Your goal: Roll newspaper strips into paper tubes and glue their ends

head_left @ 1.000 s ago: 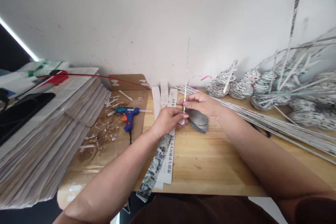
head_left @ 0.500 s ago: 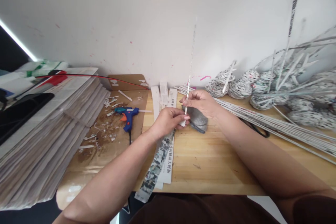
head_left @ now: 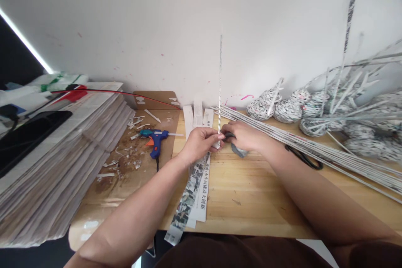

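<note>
Left hand pinches the upright paper tube; right hand now closes on a dark curved piece by grey cloth. Glue gun lies leftward.

Our right hand has left the stick and now grips a dark curved thing just right of it. The stick stands straighter, and we cover more of the grey cloth.
</note>
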